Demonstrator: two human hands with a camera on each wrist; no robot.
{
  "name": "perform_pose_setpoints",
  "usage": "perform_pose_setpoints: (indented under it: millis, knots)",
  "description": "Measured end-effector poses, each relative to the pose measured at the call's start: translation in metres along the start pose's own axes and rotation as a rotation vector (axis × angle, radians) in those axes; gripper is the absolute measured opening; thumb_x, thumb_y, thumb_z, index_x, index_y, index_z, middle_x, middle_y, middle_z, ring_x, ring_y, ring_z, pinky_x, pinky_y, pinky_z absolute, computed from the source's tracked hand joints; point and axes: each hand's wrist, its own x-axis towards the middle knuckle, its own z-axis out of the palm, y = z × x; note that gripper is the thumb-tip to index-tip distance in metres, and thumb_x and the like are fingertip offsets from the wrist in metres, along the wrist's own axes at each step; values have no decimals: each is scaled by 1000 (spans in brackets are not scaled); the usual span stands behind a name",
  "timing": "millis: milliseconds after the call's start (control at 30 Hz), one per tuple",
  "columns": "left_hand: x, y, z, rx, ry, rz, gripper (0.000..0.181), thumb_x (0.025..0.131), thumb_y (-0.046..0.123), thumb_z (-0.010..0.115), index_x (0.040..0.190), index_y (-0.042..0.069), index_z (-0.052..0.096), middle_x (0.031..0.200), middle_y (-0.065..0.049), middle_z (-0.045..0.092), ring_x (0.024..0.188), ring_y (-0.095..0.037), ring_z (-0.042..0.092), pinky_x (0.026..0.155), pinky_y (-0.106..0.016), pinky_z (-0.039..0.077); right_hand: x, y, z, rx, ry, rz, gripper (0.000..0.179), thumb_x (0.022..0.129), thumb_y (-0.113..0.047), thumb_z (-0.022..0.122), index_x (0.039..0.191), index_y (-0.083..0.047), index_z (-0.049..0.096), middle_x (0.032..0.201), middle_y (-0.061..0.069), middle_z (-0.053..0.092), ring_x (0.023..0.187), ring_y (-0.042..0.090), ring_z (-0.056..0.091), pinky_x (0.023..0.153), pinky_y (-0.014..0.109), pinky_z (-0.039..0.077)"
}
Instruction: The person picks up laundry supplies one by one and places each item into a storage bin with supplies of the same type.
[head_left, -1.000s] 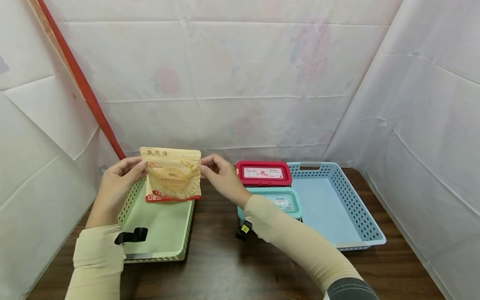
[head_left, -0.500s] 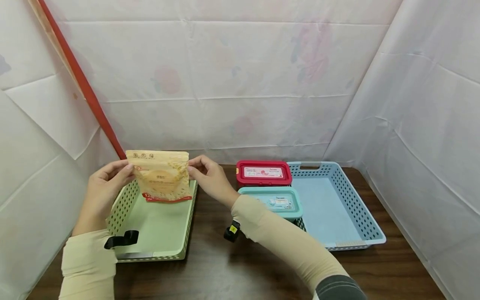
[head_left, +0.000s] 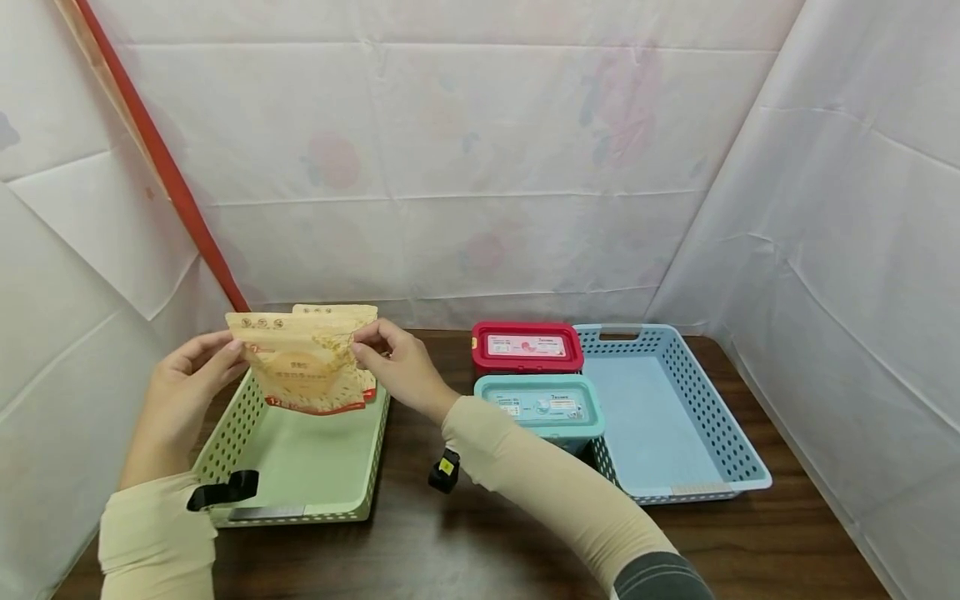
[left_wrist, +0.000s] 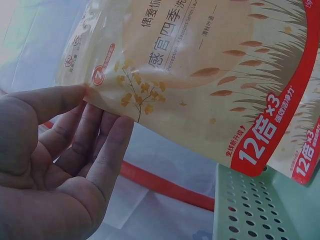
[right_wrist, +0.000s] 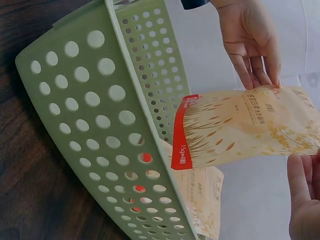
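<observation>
Both hands hold a flat yellow stand-up pouch [head_left: 296, 367] with a red bottom band and printed plants, upright over the green basket [head_left: 330, 467]. At its left edge, the left hand [head_left: 176, 404] pinches it between thumb and fingers. The right hand [head_left: 405, 367] grips the opposite edge near the top. A matching pouch [right_wrist: 205, 197] leans inside the basket at its back right; in the head view the held pouch covers most of it. The right wrist view shows the held pouch [right_wrist: 245, 127] higher than the basket's perforated side, its red band close to the rim.
To the right stand a red-lidded box [head_left: 527, 348] and a teal-lidded box [head_left: 543, 404], beside a light blue basket [head_left: 652, 417]. The dark wooden table [head_left: 420, 533] is enclosed by white sheeting [head_left: 480, 167] at the back and sides.
Both hands have carried the pouch left and slightly down, over the green basket. The matching pouch behind it has come into view. The boxes and blue basket stay put.
</observation>
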Motion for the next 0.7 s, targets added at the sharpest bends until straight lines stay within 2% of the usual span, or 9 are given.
perform_pose_setpoints:
  millis: [267,500,700]
  knots:
    - [-2,-5,-10,-49,-55,-3,18,98,2,63,113,9,70,103,1,70,92,-7,70,82,-21,55,-1,3,5,4,-13,30,9,102,-16,62,109,-13,66,96,-6,65,86,13,66,74,24,56]
    - [-3,-7,-15,14,-60,-18,18,99,4,62,114,11,69,103,3,69,91,-5,70,81,-18,54,-2,7,9,9,-27,41,8,101,-16,63,108,-14,66,94,-6,65,83,7,64,71,23,55]
    - [-5,-14,-19,15,-79,-22,16,100,3,61,112,10,69,101,2,69,89,-7,71,79,-18,55,-4,15,11,11,-41,58,6,101,-16,63,106,-15,67,93,-4,66,83,7,63,68,22,54]
